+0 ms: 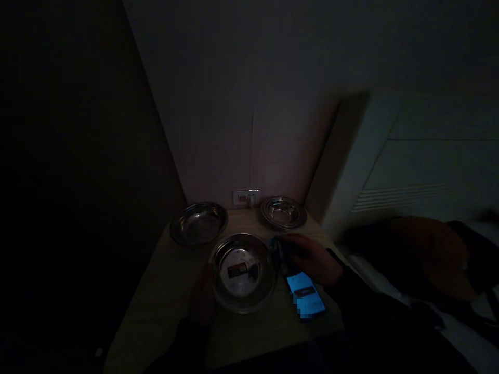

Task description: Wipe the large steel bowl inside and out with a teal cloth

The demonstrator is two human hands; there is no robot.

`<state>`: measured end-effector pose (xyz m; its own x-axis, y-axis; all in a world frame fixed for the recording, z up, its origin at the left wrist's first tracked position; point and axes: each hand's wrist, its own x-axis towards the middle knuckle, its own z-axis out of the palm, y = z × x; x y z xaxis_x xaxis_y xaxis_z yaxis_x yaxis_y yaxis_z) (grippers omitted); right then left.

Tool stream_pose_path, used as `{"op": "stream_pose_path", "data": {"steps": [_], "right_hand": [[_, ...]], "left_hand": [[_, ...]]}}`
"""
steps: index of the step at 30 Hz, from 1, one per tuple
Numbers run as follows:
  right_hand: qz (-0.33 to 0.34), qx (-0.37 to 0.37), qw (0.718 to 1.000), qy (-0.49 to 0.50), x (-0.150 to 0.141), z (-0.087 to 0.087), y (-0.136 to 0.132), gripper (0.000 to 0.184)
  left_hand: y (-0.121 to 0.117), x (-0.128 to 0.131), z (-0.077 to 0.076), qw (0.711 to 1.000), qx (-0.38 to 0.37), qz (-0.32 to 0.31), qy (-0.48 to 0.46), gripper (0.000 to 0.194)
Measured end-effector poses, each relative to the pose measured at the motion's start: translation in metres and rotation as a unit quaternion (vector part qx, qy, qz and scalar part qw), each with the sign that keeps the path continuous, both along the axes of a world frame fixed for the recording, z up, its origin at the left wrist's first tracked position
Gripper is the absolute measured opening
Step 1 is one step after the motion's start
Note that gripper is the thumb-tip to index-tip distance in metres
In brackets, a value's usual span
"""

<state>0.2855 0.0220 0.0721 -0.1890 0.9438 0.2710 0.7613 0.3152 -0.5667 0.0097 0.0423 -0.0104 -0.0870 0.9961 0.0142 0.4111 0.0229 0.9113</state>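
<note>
A round, shallow stainless steel dish (244,304) sits at the middle of the small table, with a small dark red rectangular patch, perhaps a label, on its bottom. My left hand (202,293) grips its left rim; the fingers are dim there. At the dish's right rim, my right hand (310,254) is closed on a crumpled bluish cloth (277,249). Beneath that hand lies a phone (306,293) with a lit screen, its upper end partly covered.
Another steel dish (198,224) stands at the table's back left, and a stack of steel dishes (284,213) at the back right. Between them a wall socket (246,198) holds a plug. The wooden table (167,296) meets walls. Dark and orange cloth-like items (429,254) lie right.
</note>
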Motion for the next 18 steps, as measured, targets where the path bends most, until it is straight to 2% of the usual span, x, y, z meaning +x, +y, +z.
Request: {"op": "stream_pose_path", "data": {"steps": [3, 5, 7, 10, 13, 15, 16, 18], "right_hand": [[-0.012, -0.001, 0.997, 0.073, 0.018, -0.002, -0.014, 0.046], [-0.021, -0.025, 0.984, 0.175, 0.025, -0.004, -0.023, 0.046], [-0.035, -0.060, 0.950, 0.303, 0.028, -0.004, -0.033, 0.045], [-0.048, -0.104, 0.884, 0.454, 0.023, -0.005, -0.046, 0.047], [-0.047, -0.131, 0.833, 0.536, 0.012, -0.008, -0.056, 0.051], [-0.044, -0.135, 0.822, 0.552, 0.002, -0.010, -0.059, 0.051], [-0.042, -0.134, 0.820, 0.555, -0.004, -0.010, -0.060, 0.050], [-0.036, -0.132, 0.814, 0.564, -0.014, -0.009, -0.061, 0.049]], "left_hand": [[-0.004, -0.001, 0.003, 0.999, -0.039, 0.024, 0.011, 0.050], [-0.008, -0.005, 0.006, 0.998, -0.048, 0.023, 0.020, 0.051], [-0.012, -0.010, 0.012, 0.997, -0.064, 0.004, 0.030, 0.050], [-0.021, -0.016, 0.028, 0.994, -0.095, 0.000, 0.052, 0.053], [-0.036, -0.013, 0.053, 0.989, -0.067, 0.081, 0.106, 0.060], [-0.050, -0.004, 0.070, 0.986, -0.005, 0.127, 0.104, 0.060], [-0.057, 0.003, 0.077, 0.991, 0.013, 0.112, 0.074, 0.058], [-0.070, 0.019, 0.088, 0.999, 0.002, 0.002, -0.035, 0.060]]}}
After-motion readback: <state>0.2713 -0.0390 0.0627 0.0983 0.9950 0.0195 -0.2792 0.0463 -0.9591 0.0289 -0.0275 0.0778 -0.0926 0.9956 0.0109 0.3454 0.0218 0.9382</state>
